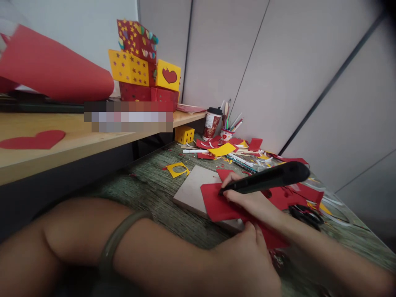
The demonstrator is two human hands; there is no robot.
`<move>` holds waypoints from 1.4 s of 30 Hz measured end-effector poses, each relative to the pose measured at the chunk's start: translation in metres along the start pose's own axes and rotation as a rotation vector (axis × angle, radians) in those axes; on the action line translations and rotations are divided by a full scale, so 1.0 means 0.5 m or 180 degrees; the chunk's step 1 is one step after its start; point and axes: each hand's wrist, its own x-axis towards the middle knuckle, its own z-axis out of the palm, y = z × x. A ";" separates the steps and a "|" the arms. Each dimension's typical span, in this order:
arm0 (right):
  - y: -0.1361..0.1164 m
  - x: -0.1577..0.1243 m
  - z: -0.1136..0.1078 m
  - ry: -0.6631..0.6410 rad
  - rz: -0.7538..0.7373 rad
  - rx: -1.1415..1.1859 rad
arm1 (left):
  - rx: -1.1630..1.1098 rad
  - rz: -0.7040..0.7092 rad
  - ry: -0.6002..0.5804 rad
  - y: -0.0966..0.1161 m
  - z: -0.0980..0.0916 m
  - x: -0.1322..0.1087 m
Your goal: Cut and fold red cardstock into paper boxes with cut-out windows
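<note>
Grn table w/ board; cup; paper scraps

Open stretch of desk between shelf and pale board, broken only by a yellow cut-out. Near approach barred by left forearm; right side by right forearm, black pen-shaped tool jutting above. Far end: low paper scraps, upright lidded cup by wall.
</note>
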 end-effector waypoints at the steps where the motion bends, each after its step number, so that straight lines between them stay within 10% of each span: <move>1: 0.002 -0.003 0.002 0.0068 -0.0003 -0.0027 | -0.0079 0.0132 0.0047 -0.006 -0.007 -0.013; 5: 0.005 -0.008 0.009 0.0245 0.0001 -0.0109 | -0.0889 0.0799 0.0219 -0.059 -0.031 -0.077; 11: 0.006 -0.004 0.013 0.0335 -0.0010 -0.0131 | -0.1664 -0.1356 -0.0055 -0.213 0.030 -0.167; 14: 0.003 -0.005 0.012 0.0338 0.0014 -0.0176 | -0.2203 -0.1686 -0.0937 -0.259 0.075 -0.183; 18: 0.007 -0.003 0.002 0.0327 0.0054 -0.0205 | -0.2605 -0.1694 -0.1371 -0.249 0.097 -0.170; 42: 0.027 -0.046 -0.038 0.0413 0.0075 -0.0786 | -0.1951 -0.1801 -0.0761 -0.173 0.115 -0.066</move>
